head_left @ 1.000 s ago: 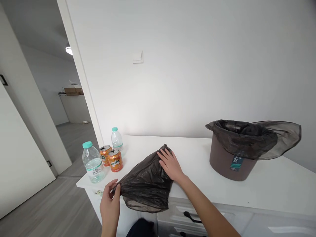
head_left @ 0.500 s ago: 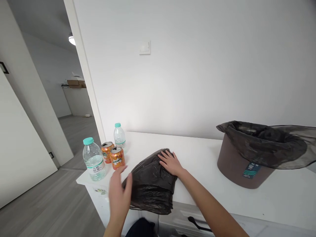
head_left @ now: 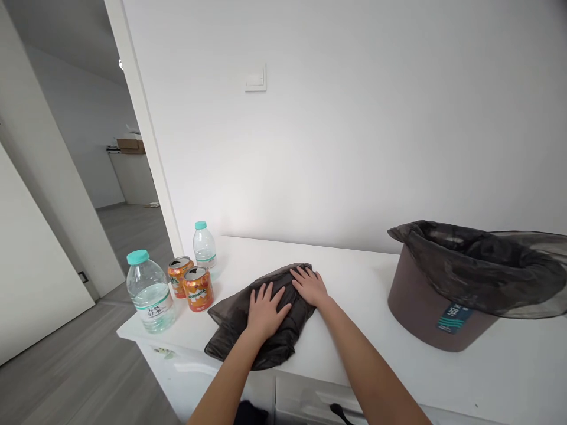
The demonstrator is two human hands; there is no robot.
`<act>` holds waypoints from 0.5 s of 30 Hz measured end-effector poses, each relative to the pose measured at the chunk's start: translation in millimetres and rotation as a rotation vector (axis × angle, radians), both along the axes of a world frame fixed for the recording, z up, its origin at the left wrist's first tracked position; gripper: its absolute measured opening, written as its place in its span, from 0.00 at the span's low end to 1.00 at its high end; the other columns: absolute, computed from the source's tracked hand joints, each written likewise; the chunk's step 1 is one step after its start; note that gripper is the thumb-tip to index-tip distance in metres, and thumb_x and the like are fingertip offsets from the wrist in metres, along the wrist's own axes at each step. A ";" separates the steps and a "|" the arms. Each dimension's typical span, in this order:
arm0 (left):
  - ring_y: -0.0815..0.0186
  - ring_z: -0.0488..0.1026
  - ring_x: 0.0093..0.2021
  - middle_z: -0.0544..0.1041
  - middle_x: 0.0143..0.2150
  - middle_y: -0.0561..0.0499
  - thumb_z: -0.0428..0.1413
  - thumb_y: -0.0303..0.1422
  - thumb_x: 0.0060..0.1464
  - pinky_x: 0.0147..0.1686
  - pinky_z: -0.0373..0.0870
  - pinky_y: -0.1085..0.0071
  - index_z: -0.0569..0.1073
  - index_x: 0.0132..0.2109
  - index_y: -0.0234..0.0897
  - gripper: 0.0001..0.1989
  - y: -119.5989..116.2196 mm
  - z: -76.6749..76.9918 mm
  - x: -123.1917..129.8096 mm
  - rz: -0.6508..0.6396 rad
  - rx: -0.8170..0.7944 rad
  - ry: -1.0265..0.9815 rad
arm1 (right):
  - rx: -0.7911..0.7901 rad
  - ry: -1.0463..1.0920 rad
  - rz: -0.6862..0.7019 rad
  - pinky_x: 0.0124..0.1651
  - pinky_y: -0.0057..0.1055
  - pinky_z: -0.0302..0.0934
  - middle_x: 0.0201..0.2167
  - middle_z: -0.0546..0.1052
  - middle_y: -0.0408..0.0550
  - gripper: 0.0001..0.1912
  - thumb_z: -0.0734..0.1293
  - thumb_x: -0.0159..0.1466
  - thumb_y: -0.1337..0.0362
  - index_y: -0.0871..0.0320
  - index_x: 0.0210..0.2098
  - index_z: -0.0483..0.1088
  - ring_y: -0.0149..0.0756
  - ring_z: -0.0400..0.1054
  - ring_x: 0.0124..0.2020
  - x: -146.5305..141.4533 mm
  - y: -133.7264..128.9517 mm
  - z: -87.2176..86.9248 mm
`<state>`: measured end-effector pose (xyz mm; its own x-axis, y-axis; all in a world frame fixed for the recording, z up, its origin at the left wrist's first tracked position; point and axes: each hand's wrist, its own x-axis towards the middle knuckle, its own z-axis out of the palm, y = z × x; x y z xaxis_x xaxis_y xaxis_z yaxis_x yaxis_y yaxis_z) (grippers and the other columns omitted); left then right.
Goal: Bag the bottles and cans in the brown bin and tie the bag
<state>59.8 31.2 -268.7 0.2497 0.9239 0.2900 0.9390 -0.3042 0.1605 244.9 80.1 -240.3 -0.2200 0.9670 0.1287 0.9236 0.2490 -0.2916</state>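
A crumpled black plastic bag [head_left: 239,321] lies on the white cabinet top [head_left: 354,330]. Flat on the middle of the bag rests my left hand [head_left: 266,313], its fingers spread. My right hand [head_left: 310,286] presses on the bag's far right end, fingers also apart. Just left of the bag stand two orange soda cans, the nearer can [head_left: 198,290] and the farther can [head_left: 178,277], both with opened tops. Beside them are two clear bottles with teal caps, a larger near bottle [head_left: 150,301] and a smaller far bottle [head_left: 204,248].
On the right stands a brown trash bin [head_left: 416,295] lined with a black bag [head_left: 482,271] folded over its rim. A white wall with a light switch [head_left: 256,79] rises behind. A drawer handle [head_left: 340,411] sticks out below the cabinet's front edge.
My left hand has come down to the right onto the bag, from beside it. The bag's near edge has been pushed up onto the cabinet top. My right hand stays on the bag.
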 end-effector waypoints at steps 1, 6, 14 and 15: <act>0.44 0.50 0.76 0.56 0.76 0.44 0.48 0.53 0.66 0.72 0.40 0.41 0.65 0.71 0.49 0.31 -3.2 -4.1 -12.3 0.010 0.016 -0.003 | 0.002 0.005 -0.013 0.74 0.52 0.36 0.76 0.51 0.42 0.30 0.48 0.75 0.52 0.44 0.74 0.54 0.46 0.44 0.76 3.1 2.9 -0.7; 0.47 0.52 0.75 0.57 0.76 0.46 0.49 0.56 0.64 0.72 0.44 0.45 0.64 0.71 0.54 0.32 -46.1 -6.8 -70.3 0.108 0.076 -0.007 | 0.023 0.052 -0.045 0.74 0.52 0.37 0.76 0.53 0.43 0.30 0.48 0.75 0.51 0.46 0.73 0.55 0.46 0.46 0.75 12.0 13.7 -8.3; 0.49 0.57 0.73 0.60 0.74 0.44 0.45 0.49 0.67 0.71 0.52 0.45 0.62 0.72 0.48 0.30 -156.4 -17.8 -100.9 0.252 0.309 -0.265 | 0.195 0.234 -0.289 0.71 0.51 0.44 0.74 0.57 0.54 0.34 0.45 0.75 0.50 0.57 0.72 0.58 0.52 0.49 0.73 28.9 17.0 -10.7; 0.48 0.58 0.73 0.61 0.73 0.43 0.45 0.49 0.67 0.70 0.55 0.44 0.63 0.71 0.47 0.30 -167.0 -22.0 -99.8 0.275 0.345 -0.328 | 0.203 0.261 -0.343 0.70 0.52 0.45 0.73 0.58 0.58 0.35 0.45 0.74 0.50 0.60 0.72 0.59 0.55 0.50 0.72 31.6 18.5 -11.5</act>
<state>-40.0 -135.8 -290.6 -0.1423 0.7801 0.6093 0.9087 -0.1411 0.3929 276.5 98.5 -251.7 0.1719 0.9278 0.3312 0.8650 0.0188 -0.5015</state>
